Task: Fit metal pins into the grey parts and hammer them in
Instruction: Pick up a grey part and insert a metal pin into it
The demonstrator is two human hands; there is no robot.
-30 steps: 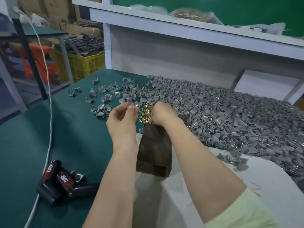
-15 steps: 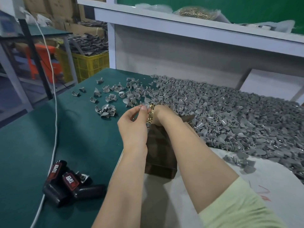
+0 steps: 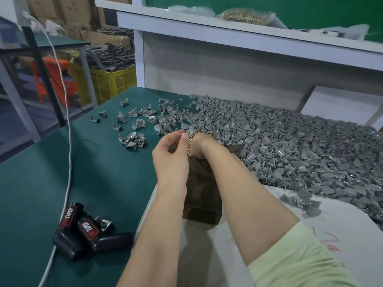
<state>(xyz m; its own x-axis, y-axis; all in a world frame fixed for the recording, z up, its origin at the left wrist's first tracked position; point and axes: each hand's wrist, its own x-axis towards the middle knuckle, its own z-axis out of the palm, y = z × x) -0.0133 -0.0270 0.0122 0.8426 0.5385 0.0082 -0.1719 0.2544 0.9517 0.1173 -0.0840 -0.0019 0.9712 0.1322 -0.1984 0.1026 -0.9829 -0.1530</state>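
Left hand (image 3: 170,156): we see its fingers (image 3: 183,136) pinched shut on one small grey part (image 3: 189,131), raised above the worktop (image 3: 62,172).
Right hand (image 3: 202,145): curled over a cluster of brass pins (image 3: 189,146); we cannot tell what it grips.
Dark block (image 3: 202,195): upright beneath both hands.
Grey parts (image 3: 290,150): heaped to the right, some scattered to the left.

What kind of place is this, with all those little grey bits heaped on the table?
Most likely a small factory or assembly workshop. A huge heap of identical grey parts covers the green workbench, a bag of brass pins lies on the shelf, and a yellow crate of more parts stands beside stacked cardboard boxes.
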